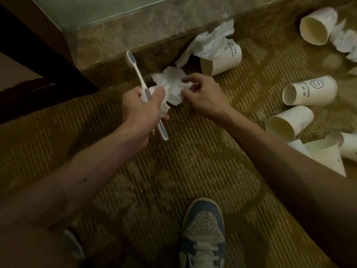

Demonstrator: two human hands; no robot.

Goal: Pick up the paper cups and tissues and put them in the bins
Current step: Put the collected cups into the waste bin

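While L hand (139,105) grips toothbrush (137,71), R fingers (190,80) pinch tissue (172,82).

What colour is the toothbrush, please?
The toothbrush is white with grey-blue panels on its head and handle. The head view, the only one, shows it.

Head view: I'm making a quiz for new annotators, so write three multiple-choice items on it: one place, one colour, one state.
1. Where is the white-and-grey plastic toothbrush? A in the left hand; B standing in a glass; C on a shelf.
2. What colour is the lace-up sneaker? A red; B blue and white; C black.
3. What is the right hand doing? A lying flat on a table; B holding a spoon; C pinching the crumpled white tissue.
Key: A, fingers curl round its handle; B, blue panels frame a white perforated toe; C, thumb and forefinger close on the tissue's edge.
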